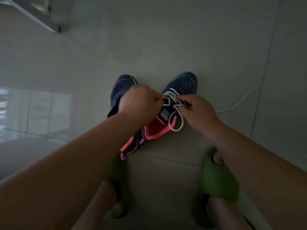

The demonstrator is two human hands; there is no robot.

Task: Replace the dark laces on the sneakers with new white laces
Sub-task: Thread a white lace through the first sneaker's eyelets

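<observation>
Two dark blue knit sneakers with pink linings stand side by side on the tiled floor. The right sneaker (181, 83) carries a white lace (172, 97) threaded across its eyelets, with a loop hanging over the pink collar. My left hand (139, 102) pinches the lace at the shoe's left side. My right hand (197, 110) pinches it at the right side. The left sneaker (121, 87) is partly hidden under my left hand and forearm; its lacing cannot be seen.
A loose white lace (239, 101) trails across the floor to the right of the shoes. My feet in green slippers (217, 176) stand close below the sneakers. A pale metal frame (38, 15) sits at the top left.
</observation>
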